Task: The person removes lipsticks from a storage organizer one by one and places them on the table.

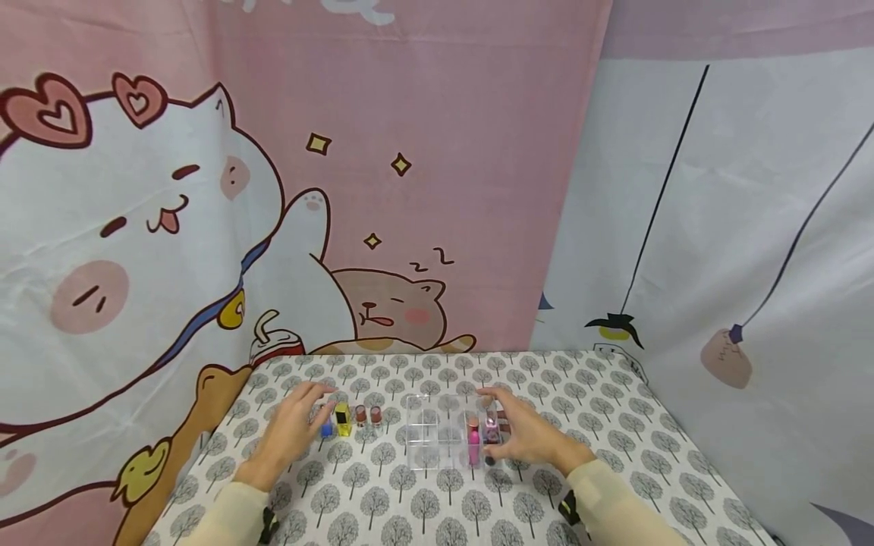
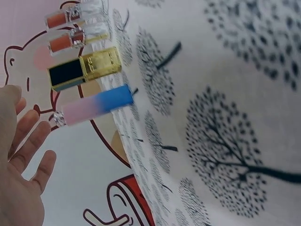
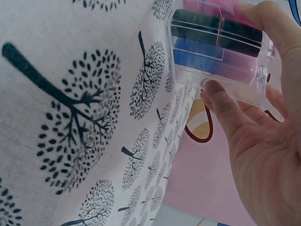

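My left hand [image 1: 290, 425] hovers beside a pink-to-blue tube [image 2: 99, 106] with a faceted clear cap, its fingers loosely bent and apart from it. A yellow bottle with a black cap [image 1: 343, 423] stands beside that tube. Two small clear tubes with reddish-brown caps [image 1: 361, 415] follow in the row. My right hand [image 1: 529, 434] grips the right end of a clear divided organizer [image 1: 423, 446], thumb in front and fingers around the far side. Inside that end are a bright pink tube [image 1: 473, 447], a dark tube [image 3: 216, 33] and another blue-to-pink tube [image 3: 211, 63].
A white cloth with grey tree prints [image 1: 423, 504] covers the table. Behind it hangs a pink cartoon-cat curtain [image 1: 464, 189], and a pale curtain [image 1: 683, 227] hangs along the right side. The organizer's left compartments hold nothing visible.
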The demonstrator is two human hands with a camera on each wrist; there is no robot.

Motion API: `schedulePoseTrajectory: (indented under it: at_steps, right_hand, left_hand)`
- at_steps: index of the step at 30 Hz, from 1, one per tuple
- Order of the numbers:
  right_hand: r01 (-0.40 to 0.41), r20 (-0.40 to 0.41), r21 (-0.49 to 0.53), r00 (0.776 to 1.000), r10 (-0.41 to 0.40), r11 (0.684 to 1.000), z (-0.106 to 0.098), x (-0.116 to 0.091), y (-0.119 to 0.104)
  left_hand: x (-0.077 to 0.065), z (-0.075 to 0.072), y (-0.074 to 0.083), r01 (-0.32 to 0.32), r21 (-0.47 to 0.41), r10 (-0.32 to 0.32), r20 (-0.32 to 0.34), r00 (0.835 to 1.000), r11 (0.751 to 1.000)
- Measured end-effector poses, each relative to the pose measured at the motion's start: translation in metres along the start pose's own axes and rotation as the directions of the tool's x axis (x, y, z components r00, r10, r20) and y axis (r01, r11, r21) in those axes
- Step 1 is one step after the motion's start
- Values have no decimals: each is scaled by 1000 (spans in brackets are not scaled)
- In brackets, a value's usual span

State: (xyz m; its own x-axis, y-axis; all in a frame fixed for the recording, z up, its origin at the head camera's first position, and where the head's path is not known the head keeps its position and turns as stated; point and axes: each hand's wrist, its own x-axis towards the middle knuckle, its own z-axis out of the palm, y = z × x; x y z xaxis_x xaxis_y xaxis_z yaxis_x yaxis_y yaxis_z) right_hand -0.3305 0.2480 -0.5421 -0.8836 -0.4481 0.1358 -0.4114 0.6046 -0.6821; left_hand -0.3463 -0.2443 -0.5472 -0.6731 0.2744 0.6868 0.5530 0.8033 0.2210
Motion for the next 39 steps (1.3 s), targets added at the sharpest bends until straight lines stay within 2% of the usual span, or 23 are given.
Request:
schedulePoseTrajectory:
  at_steps: [7, 15, 18, 23, 32, 39]
  right_hand:
    - [6, 3, -27, 1000, -6, 1000, -4, 0, -4]
    - [-10, 4, -21, 1000, 10, 1000, -6, -1, -3]
    - [-17, 15, -1, 1000, 17, 1000, -8, -2, -2]
    - [7, 24, -15, 1000, -7, 1000, -13, -1, -1]
    - [29, 44, -17, 999, -28, 999, -18, 5, 0]
    - [27, 42, -8, 999, -27, 1000, -17, 5, 3]
  left_hand:
    - [6, 3, 10, -41, -46, 42, 10, 999, 998]
    - [10, 5, 27, -37, -80, 41, 56, 998, 996]
    - [12, 7, 33, -56, -98, 63, 70, 996, 994]
    - [16, 11, 48, -64, -106, 75, 96, 993, 992]
    - [26, 29, 70, -145, -176, 159, 69, 985, 974]
    - [32, 39, 90, -107, -193, 137, 152, 979, 975]
